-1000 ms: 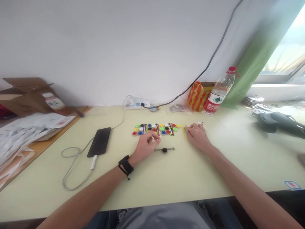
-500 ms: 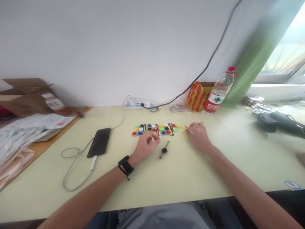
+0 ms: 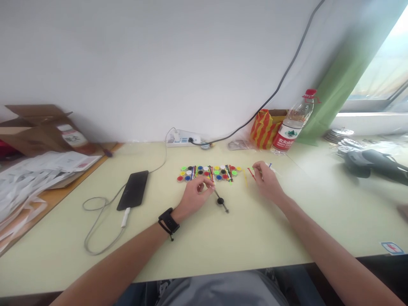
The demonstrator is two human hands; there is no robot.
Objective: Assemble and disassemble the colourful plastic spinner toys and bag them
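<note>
Near the middle of the table, my left hand (image 3: 198,194) rests with curled fingers, thumb and forefinger close together at the front of a row of small coloured discs (image 3: 206,173). Whether anything lies in that pinch is too small to see. Thin coloured sticks (image 3: 228,172) lie among the discs. To the right, my right hand (image 3: 267,182) pinches what looks like a small green stick (image 3: 262,173), mostly hidden by the fingers. Beside it lie a red stick (image 3: 251,173), a yellow stick (image 3: 245,177) and a blue stick (image 3: 270,165). Between my hands is a black-centred spinner with two thin arms (image 3: 220,201).
A phone (image 3: 133,190) on a looped cable lies left. Against the wall are a power strip (image 3: 183,140), a striped bag (image 3: 263,129) and a large water bottle (image 3: 290,127). A dark tool (image 3: 372,163) and stacked metal discs (image 3: 338,135) are at right; cardboard and white bags at left.
The spinner's arms point in a different direction. My right hand has shifted slightly right, and the green stick has left its place beside the yellow one. My left hand stays put.
</note>
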